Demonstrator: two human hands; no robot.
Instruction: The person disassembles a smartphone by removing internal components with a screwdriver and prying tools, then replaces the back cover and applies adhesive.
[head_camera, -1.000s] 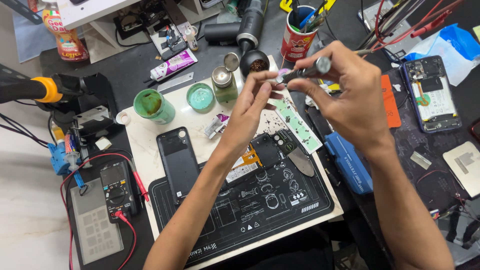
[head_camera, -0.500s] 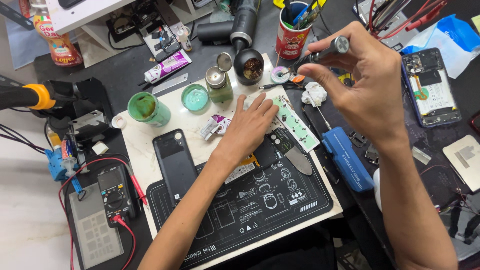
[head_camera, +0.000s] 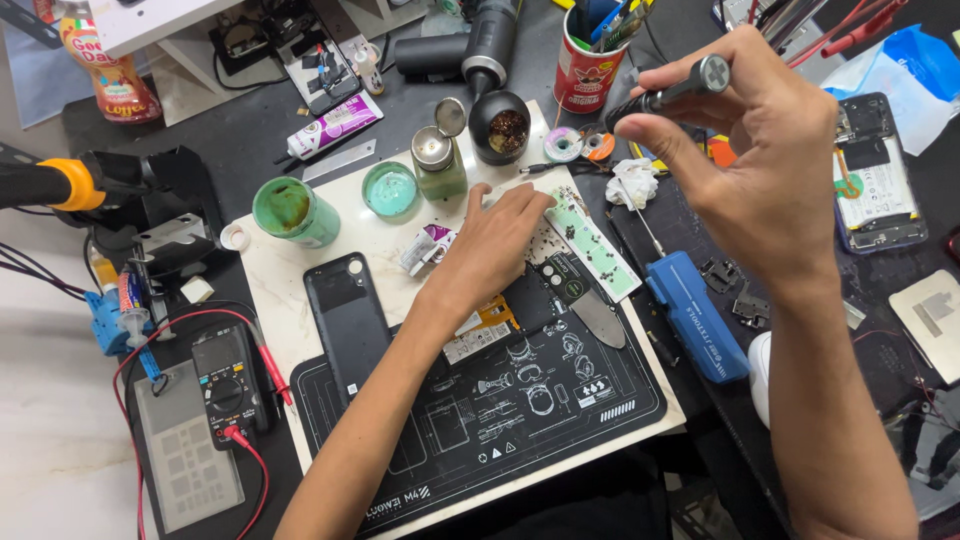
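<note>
Hovering right hand (head_camera: 770, 170) grips screwdriver (head_camera: 665, 95); left hand (head_camera: 495, 245) presses phone (head_camera: 520, 300).

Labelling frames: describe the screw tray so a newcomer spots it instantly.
Start at the white mat mid-bench. Near its upper right edge, beside the left hand, lies the screw tray: a pale green strip dotted with tiny dark screws, the only long flat green thing there.

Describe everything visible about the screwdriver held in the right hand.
The screwdriver is a slim precision type with a dark, ridged handle and a silvery round end cap marked by a cross slot. The right hand holds it raised above the workbench, nearly level, cap toward the upper right, pinched between thumb and fingertips. Its working tip is hidden behind the fingers. Nothing but the hand touches it; the left hand rests apart on the white mat.
</note>
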